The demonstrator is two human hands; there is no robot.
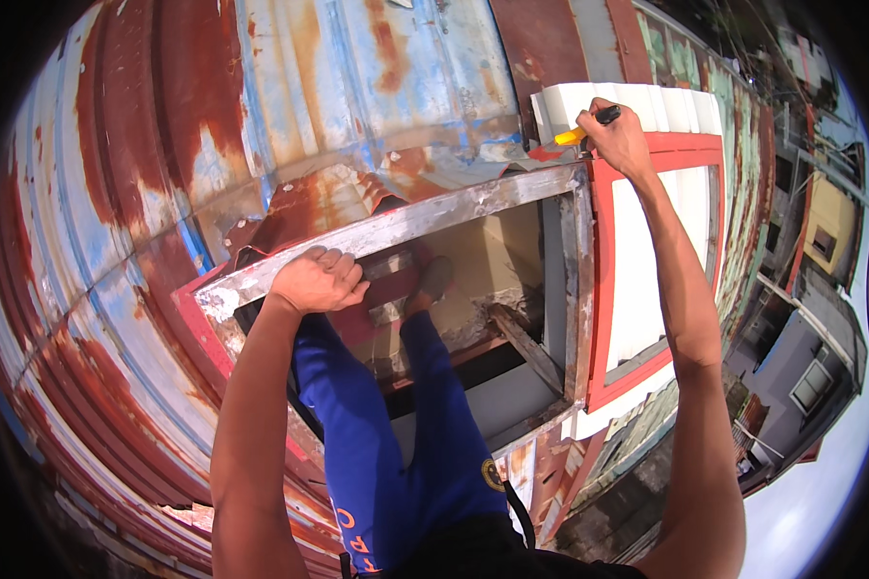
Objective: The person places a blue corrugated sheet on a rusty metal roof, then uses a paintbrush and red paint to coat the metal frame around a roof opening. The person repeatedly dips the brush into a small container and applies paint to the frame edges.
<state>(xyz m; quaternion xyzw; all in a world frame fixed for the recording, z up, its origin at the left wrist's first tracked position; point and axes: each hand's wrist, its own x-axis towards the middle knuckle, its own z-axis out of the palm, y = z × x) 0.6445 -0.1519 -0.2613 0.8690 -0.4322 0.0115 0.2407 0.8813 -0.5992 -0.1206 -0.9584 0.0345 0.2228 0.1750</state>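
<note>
1. I saw the left hand (321, 281) curled tight over the edge of the pale frame (454, 206); the right hand (616, 137) clasped a yellow-and-black tool (571, 137).
2. Open room lay below and between them, beside the blue-clad legs (367, 425).
3. The tool jutted leftward from the right hand, near the red frame (681, 145).

left hand (321, 280) curled over weathered frame (444, 218) | right hand (618, 140) gripping yellow-and-black tool (570, 137) | rusty corrugated sheets (290, 72) beyond
</note>
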